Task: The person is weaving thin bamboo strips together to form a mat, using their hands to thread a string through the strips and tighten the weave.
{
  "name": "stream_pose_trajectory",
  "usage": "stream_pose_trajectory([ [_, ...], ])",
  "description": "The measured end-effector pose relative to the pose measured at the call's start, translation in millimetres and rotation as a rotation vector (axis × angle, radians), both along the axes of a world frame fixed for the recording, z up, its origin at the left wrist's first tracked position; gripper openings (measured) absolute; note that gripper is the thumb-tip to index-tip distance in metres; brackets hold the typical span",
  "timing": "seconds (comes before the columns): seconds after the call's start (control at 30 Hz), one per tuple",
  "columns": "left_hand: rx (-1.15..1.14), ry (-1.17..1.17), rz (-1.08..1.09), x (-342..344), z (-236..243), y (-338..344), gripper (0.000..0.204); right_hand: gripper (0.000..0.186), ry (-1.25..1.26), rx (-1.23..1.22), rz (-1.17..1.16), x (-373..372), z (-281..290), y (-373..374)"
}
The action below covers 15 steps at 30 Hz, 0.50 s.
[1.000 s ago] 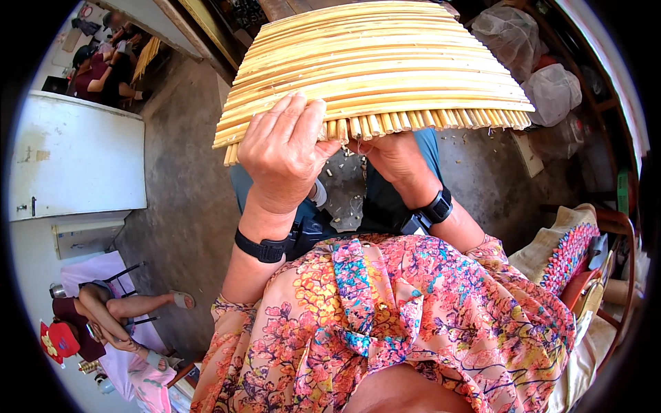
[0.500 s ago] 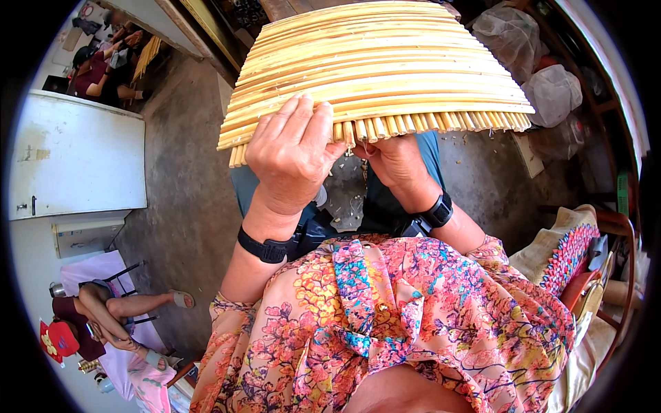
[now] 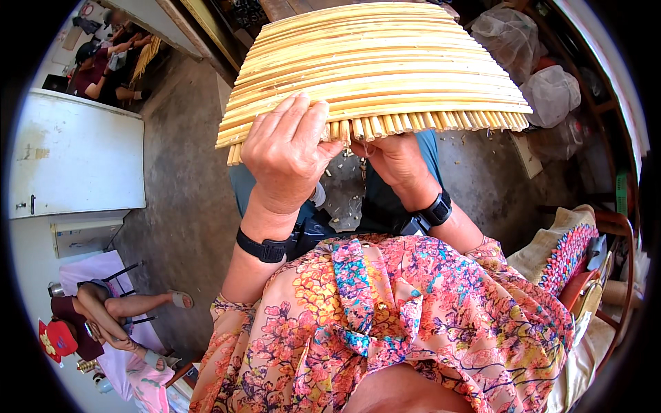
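A wide mat of pale yellow reed stalks (image 3: 385,62) slants up in front of me, with a row of short stalk ends along its near edge. My left hand (image 3: 289,148) grips that edge left of the middle, its fingers flat on the top stalks and its thumb below by the cut ends. Just right of it, my right hand (image 3: 398,160) is tucked under the same edge, palm up. Its fingertips are mostly hidden beneath the stalks. A thin pale strand shows by the right fingertips, between the two hands.
Plant scraps (image 3: 354,206) litter the floor below the mat. Clear plastic bags (image 3: 509,38) stand at the far right, and a wooden chair with cloth (image 3: 530,248) is near right. A white cabinet (image 3: 82,151) stands left. Other people (image 3: 89,316) sit at the left and far left.
Both hands and the mat have barely moved, with the left hand shifting very slightly left. The far-left person's arms have changed position.
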<state>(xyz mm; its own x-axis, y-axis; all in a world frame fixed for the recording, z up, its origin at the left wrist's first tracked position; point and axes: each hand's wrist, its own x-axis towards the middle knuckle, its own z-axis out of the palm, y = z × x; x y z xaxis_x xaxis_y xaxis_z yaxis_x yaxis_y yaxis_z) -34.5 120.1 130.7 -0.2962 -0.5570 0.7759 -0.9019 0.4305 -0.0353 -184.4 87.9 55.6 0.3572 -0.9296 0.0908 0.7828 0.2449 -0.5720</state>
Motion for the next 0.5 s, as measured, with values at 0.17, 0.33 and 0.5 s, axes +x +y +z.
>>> stream_pose_trajectory([
  [0.17, 0.009, 0.009, -0.001, 0.2, -0.6, 0.2, 0.047, 0.027, -0.008, -0.020, 0.038, -1.9, 0.6, -1.7],
  [0.33, 0.001, 0.005, -0.006, 1.0, -2.6, -0.8, 0.046, 0.022, 0.081, -0.042, -0.069, 2.2, 3.8, 3.5],
  [0.5, 0.003, -0.016, 0.013, -1.9, 1.2, 0.1, 0.041, 0.022, 0.089, -0.028, -0.067, 2.5, -0.9, 4.1],
])
